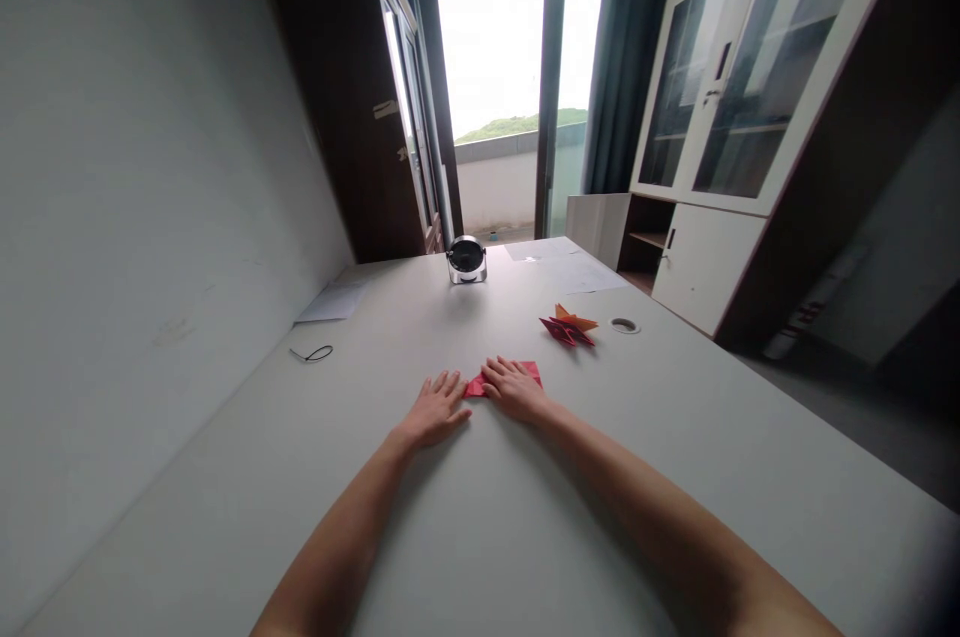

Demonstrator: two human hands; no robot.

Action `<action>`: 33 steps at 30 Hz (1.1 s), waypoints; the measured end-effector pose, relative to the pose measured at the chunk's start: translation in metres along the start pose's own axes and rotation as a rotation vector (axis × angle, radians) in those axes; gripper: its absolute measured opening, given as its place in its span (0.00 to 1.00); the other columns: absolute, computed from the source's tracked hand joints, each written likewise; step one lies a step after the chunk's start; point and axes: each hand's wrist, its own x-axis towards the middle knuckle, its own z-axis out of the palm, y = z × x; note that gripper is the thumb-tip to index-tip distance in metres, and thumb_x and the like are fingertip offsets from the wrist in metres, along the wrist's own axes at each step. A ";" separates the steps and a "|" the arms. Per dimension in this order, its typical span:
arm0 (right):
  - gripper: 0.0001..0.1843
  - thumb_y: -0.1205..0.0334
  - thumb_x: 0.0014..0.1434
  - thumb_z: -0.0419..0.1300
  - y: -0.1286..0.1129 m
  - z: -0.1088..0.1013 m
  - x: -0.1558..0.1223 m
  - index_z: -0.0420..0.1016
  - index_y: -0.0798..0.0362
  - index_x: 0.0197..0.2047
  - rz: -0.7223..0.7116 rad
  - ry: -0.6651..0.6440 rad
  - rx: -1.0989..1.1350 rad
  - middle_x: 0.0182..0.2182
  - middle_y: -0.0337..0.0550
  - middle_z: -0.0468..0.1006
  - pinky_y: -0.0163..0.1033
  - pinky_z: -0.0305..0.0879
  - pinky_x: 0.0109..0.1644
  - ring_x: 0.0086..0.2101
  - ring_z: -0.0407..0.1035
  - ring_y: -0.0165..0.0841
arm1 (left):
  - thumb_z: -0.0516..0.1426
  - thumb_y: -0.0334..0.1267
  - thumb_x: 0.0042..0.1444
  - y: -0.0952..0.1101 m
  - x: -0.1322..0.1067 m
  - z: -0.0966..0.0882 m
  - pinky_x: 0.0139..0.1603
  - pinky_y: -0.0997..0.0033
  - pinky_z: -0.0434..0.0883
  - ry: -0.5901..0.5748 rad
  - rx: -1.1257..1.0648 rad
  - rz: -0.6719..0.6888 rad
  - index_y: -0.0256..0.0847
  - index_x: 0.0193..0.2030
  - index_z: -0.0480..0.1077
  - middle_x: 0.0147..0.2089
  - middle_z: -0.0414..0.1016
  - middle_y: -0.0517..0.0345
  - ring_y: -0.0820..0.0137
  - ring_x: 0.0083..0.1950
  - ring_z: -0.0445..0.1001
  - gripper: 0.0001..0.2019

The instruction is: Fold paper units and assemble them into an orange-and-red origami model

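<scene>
A piece of folded red paper (532, 373) lies flat on the white table (465, 517), tapering to a narrow end on its left. Across its middle rests my right hand (514, 389), fingers stretched out and pressing it down, so part of the paper is hidden. My left hand (437, 409) lies flat at the paper's left tip, fingers spread and thumb pointing right. Whether its fingertips touch the tip I cannot tell. Beyond my right hand sit folded paper figures, a dark red one (568, 332) and an orange one (576, 319).
A round black device on a metal stand (466, 259) stands at the far end. A thin black cord (312, 354) lies left, near the wall. White sheets (334, 300) lie along the left edge and at the back right. A round hole (624, 326) sits near the right edge.
</scene>
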 end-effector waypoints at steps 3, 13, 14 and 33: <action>0.34 0.42 0.70 0.42 0.003 -0.001 0.000 0.56 0.49 0.72 0.021 -0.016 -0.003 0.72 0.47 0.52 0.54 0.38 0.72 0.71 0.41 0.44 | 0.42 0.62 0.67 0.003 -0.001 -0.001 0.74 0.41 0.40 -0.005 -0.001 0.028 0.55 0.76 0.45 0.79 0.37 0.56 0.54 0.78 0.36 0.34; 0.32 0.47 0.71 0.39 0.008 -0.003 0.000 0.57 0.49 0.72 -0.014 -0.025 0.002 0.72 0.46 0.52 0.52 0.38 0.72 0.71 0.41 0.42 | 0.45 0.58 0.67 0.006 -0.001 -0.002 0.74 0.42 0.46 0.070 0.005 0.048 0.57 0.72 0.55 0.77 0.46 0.57 0.55 0.77 0.44 0.29; 0.32 0.47 0.71 0.40 0.009 -0.003 0.000 0.57 0.50 0.72 -0.010 -0.017 -0.003 0.72 0.46 0.52 0.52 0.39 0.72 0.71 0.40 0.42 | 0.46 0.58 0.67 0.006 -0.001 -0.003 0.73 0.42 0.47 0.069 0.003 0.049 0.57 0.72 0.56 0.77 0.47 0.57 0.54 0.77 0.44 0.28; 0.31 0.52 0.71 0.42 0.024 -0.005 0.001 0.57 0.54 0.72 0.219 0.036 -0.105 0.72 0.52 0.51 0.57 0.40 0.70 0.71 0.40 0.46 | 0.49 0.47 0.66 -0.026 0.001 -0.007 0.69 0.59 0.63 0.236 -0.434 0.042 0.48 0.45 0.82 0.58 0.78 0.61 0.63 0.67 0.66 0.19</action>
